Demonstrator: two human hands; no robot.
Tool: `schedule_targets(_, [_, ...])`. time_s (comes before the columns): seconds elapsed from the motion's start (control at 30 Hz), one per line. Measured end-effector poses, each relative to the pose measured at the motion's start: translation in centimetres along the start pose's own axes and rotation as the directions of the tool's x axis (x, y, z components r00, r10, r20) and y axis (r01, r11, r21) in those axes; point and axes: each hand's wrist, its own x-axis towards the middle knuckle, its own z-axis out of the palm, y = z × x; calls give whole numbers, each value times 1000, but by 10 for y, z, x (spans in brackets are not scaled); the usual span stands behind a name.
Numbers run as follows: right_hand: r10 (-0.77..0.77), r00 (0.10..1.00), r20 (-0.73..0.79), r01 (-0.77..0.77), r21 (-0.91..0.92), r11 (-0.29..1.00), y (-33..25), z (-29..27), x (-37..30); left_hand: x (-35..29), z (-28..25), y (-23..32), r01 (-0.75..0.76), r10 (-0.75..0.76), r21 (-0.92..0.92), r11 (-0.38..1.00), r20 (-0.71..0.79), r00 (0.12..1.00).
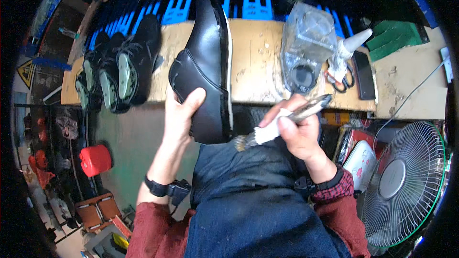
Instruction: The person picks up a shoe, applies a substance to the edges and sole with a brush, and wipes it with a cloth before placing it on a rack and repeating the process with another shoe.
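My left hand (184, 114) grips a shiny black leather shoe (203, 57) by its heel end, thumb on the outside and the other fingers hidden by it. The shoe is tipped on its side, toe pointing away from me, with a pale line along its sole edge. In my right hand (301, 131) is a brush (313, 107), its handle dark and stained, with white wrapping near the bristles. The bristle end points left, close to the shoe's heel and above my lap; whether it touches the shoe I cannot tell.
Several black laced shoes (138, 62) stand at the bench's left. On the right are a cloudy plastic container (311, 33), a white-nozzled bottle (351, 45), scissors (342, 83), a phone (366, 76) and green material (394, 40). A fan (394, 179) stands at right, a red canister (95, 160) at left.
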Motion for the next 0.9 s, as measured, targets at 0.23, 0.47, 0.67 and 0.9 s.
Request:
schedule_targets(0.23, [-204,906,-371,155,-158,975,-33,-69,15,181,38,60,-375,376,922,90,318,870])
schedule_targets(0.47, [-156,845,-512,-9,-305,952,-33,-94,12,309,106,25,-456,115,831,-319,512,851])
schedule_targets(0.67, [-125,905,-407,-55,-402,914,-29,-103,16,284,57,29,-479,204,778,-406,588,782])
schedule_targets(0.9, [-145,971,-190,-74,-816,573,-30,-108,23,190,-87,98,5,-164,853,-523,-106,981])
